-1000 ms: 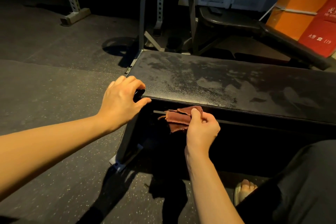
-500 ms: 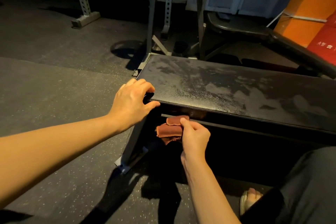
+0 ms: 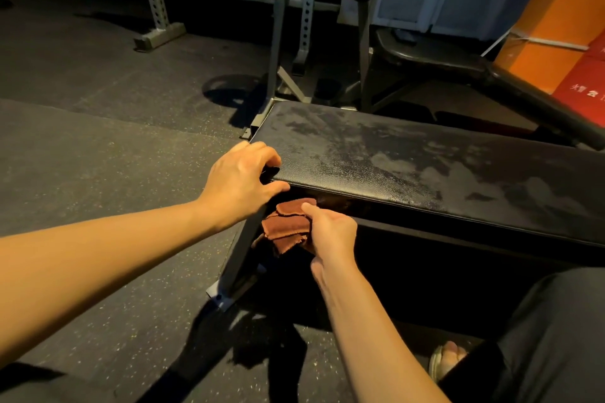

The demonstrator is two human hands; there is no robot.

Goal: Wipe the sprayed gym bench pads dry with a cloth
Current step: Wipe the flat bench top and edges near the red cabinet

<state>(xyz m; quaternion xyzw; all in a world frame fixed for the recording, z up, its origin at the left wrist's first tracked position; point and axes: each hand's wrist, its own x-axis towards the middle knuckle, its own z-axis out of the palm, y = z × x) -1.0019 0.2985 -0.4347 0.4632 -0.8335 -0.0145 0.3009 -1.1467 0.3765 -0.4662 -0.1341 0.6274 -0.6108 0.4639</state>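
Left hand [image 3: 240, 181] grips the left corner of the pad [image 3: 409, 160] at mid-frame, fingers curled round it; right hand [image 3: 330, 232], just below, pinches the folded cloth [image 3: 284, 226] under the pad's front edge

the left hand [image 3: 240, 185] grips the near corner of the bench pad [image 3: 409, 167], whose top shows spray patches. the right hand [image 3: 330, 232] pinches a brown cloth [image 3: 284, 229] under its edge.

bench pad [image 3: 409, 167]: black textured vinyl, flat, top blotchy with spray film. cloth [image 3: 284, 229]: rust-brown, bunched, frayed, just below the pad's near edge at the corner, pinched in my right hand [image 3: 334, 232].
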